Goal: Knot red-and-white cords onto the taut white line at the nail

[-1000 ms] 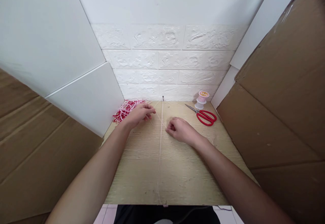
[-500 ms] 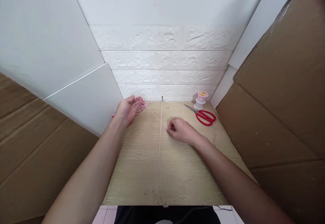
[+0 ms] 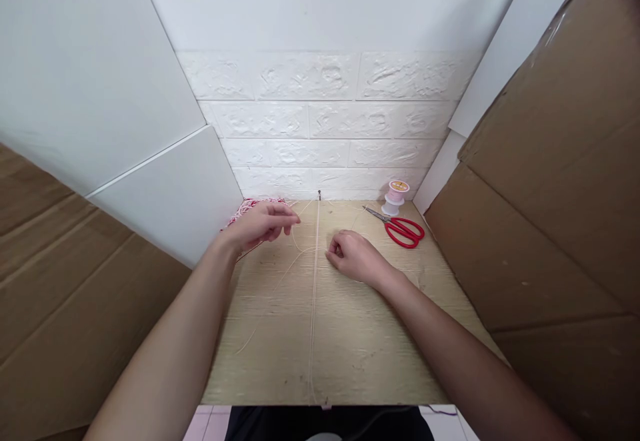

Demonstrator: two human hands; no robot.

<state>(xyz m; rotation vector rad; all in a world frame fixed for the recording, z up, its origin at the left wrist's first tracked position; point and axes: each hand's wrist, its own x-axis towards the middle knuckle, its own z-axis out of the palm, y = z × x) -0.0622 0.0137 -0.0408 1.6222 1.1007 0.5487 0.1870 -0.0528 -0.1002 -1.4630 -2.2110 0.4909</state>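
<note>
The pale wooden tabletop (image 3: 375, 354) bears red-handled metal scissors (image 3: 389, 221) and round pink-and-white spools (image 3: 398, 192) beyond the right hand (image 3: 354, 254), tangled red-and-white cord (image 3: 244, 209) behind the left hand (image 3: 263, 222).

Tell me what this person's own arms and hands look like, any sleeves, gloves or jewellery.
Both the left hand and right hand are ungloved, with no ring, watch or bracelet visible. The left forearm and right forearm are bare, with no sleeve in view and no evident markings. Fingernail details are too small to tell.
</note>
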